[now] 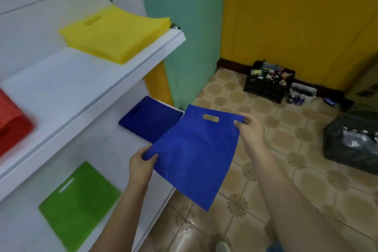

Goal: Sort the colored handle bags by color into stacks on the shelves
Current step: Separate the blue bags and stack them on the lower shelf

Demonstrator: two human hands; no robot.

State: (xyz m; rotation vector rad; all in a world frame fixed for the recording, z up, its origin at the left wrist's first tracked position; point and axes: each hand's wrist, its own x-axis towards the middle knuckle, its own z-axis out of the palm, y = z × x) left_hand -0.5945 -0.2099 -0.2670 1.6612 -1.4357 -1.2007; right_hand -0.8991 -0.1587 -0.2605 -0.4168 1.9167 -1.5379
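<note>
I hold a flat blue handle bag (pixel 194 153) in the air, just off the front edge of the lower shelf (pixel 114 149). My left hand (pixel 142 164) pinches its left corner and my right hand (pixel 248 129) grips its top right corner beside the handle slot. Behind it, a stack of blue bags (pixel 147 119) lies on the lower shelf. A green bag (pixel 78 203) lies on the same shelf, nearer to me. On the upper shelf (pixel 67 88) rests a stack of yellow bags (pixel 114 33), and red bags (pixel 10 120) sit at the left edge.
White shelving fills the left side, with a teal panel (pixel 184 26) behind its end. On the tiled floor stand a black crate of small items (pixel 268 82), a white tray (pixel 302 92) and a dark basket (pixel 351 141) at the right.
</note>
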